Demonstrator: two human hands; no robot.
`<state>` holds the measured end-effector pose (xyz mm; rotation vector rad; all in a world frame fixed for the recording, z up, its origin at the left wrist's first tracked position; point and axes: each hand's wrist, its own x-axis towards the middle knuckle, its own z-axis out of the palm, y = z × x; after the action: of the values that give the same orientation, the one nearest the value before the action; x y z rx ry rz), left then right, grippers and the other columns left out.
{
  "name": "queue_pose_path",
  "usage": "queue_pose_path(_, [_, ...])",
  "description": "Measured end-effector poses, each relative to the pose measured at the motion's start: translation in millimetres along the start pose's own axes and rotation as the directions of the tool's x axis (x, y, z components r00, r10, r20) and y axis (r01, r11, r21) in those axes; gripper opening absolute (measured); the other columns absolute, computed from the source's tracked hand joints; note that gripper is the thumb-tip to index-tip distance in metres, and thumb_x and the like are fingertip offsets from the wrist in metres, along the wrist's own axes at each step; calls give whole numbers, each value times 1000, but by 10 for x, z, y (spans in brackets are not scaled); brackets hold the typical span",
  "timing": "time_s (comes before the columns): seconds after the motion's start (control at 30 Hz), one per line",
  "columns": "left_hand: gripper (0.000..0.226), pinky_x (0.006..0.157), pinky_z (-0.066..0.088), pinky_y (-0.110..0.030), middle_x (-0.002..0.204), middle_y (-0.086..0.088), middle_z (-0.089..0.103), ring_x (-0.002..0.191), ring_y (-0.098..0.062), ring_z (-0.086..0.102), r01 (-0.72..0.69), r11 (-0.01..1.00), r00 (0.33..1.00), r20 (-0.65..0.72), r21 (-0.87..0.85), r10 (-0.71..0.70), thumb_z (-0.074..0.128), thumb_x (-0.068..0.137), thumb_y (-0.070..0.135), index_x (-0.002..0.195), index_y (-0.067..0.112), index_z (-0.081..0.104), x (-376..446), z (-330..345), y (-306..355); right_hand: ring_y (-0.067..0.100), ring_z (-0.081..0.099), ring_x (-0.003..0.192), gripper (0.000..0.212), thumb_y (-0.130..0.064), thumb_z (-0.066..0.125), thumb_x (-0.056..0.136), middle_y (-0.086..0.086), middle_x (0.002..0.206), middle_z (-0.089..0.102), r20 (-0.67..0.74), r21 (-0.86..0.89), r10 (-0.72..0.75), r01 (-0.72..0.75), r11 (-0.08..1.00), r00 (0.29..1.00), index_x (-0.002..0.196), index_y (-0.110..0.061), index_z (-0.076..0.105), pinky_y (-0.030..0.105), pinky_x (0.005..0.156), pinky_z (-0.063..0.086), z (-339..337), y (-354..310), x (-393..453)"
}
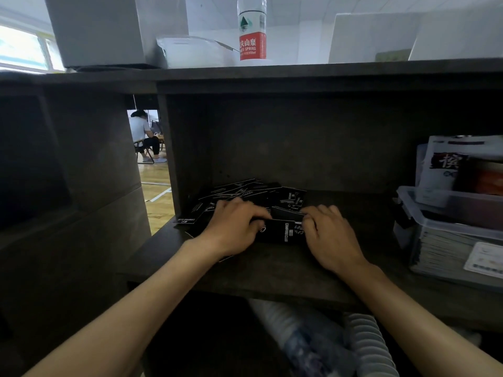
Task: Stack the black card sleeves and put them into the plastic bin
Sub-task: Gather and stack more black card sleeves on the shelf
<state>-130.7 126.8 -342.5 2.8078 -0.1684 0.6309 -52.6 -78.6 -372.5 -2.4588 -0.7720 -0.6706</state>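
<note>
Both hands, left hand (234, 227) and right hand (330, 235), pinch a small stack of black card sleeves (283, 231) between them by its short ends; thin, light, probably slippery, loose sleeves (245, 194) lie just beyond the fingers, plastic bin (424, 213) to the right.

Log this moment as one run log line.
stage: stacking | both hands: left hand and right hand grip black card sleeves | plastic bin: right, untouched

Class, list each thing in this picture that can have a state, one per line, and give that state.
Left hand: curled, gripping the held stack.
Right hand: curled, gripping the same stack.
Held stack: gathered, flat between both hands.
Loose sleeves: scattered on the shelf behind the hands.
Bin: open, part full.
Bottle: upright on the top shelf.
</note>
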Motion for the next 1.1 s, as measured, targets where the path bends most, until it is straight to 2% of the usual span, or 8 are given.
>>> queue_pose_path(0.1, [27,101,39,-47,118,8,55,116,-16,47,-18,998,999,-47,60,21,60,94,29,118,37,55,160,92,53,10,44,99,46,-47,26,97,-3,111,59,8,5,13,-13,1000,1000,121,-26,58,37,85,46,-22,-14,-1])
queue_pose_path(0.2, [57,96,45,-30,129,2,37,117,-16,48,53,994,978,-198,-94,-71,77,81,36,125,28,42,179,250,75,12,47,104,38,-48,38,98,-3,111,59,-1,-41,-6,5,999,1000,122,-25,57,36,85,47,-19,-24,-10])
queue_pose_path(0.3, [80,104,40,-30,142,0,23,125,-19,44,74,980,963,-240,-187,-119,83,74,36,137,22,34,165,363,128,14,47,109,38,-39,53,94,-2,116,58,29,-90,-54,57,994,998,128,-24,54,36,88,47,-10,-40,-13])
queue_pose_path(0.5, [73,102,22,-8,153,3,15,135,-14,34,-31,950,985,-169,-310,-23,62,83,-2,145,23,31,200,396,321,17,47,113,44,-32,56,92,1,126,56,95,-146,-95,108,983,991,134,-21,51,39,91,48,-20,-122,109])
queue_pose_path(0.6, [65,104,29,-16,149,-3,32,134,-18,40,76,946,980,-152,-315,-130,56,88,6,147,22,33,72,268,133,20,45,118,46,-37,51,93,2,131,51,108,-211,-40,62,975,993,136,-22,45,43,96,46,36,-141,102])
queue_pose_path(0.77, [54,104,41,-42,138,-4,52,127,-27,47,385,894,897,137,228,-421,46,93,59,134,25,52,-386,45,-339,22,43,115,42,-39,49,92,3,127,50,61,-233,-30,44,971,998,130,-21,45,45,94,45,97,-171,59])
queue_pose_path(0.93, [40,110,29,-28,142,-1,51,134,-21,37,217,973,946,227,79,-230,43,101,34,141,34,48,-607,-165,-317,20,43,116,44,-38,51,92,2,127,51,53,-198,-28,38,979,998,132,-21,46,41,94,44,99,-160,47])
queue_pose_path(1.1, [59,103,24,-17,138,24,39,129,0,28,58,998,909,412,31,-66,61,85,61,140,46,45,-912,-439,-303,20,44,117,45,-37,53,92,3,128,52,54,-193,-22,32,981,998,133,-20,46,41,95,44,73,-167,27])
